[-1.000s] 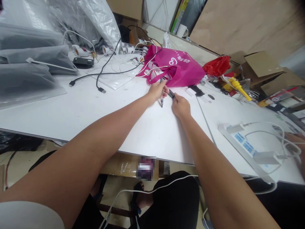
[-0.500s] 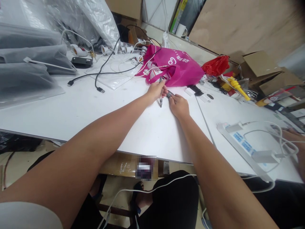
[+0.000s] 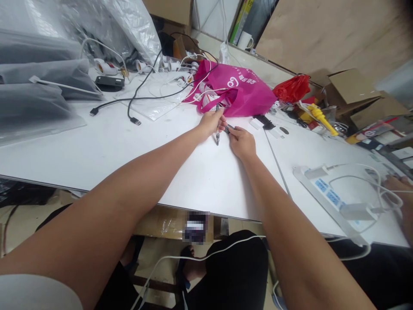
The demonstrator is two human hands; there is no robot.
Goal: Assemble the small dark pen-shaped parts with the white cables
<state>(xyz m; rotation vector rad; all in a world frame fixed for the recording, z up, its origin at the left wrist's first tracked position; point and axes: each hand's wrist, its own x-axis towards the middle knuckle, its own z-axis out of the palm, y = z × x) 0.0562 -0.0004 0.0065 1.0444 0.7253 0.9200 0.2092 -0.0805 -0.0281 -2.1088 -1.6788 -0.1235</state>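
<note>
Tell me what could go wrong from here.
The small dark piece pinched in the right hand could slip. The slim item in the left hand sticks out at both ends, so it might get knocked. The pink bag gapes just beyond the left hand; anything dropped there might get lost inside.
</note>
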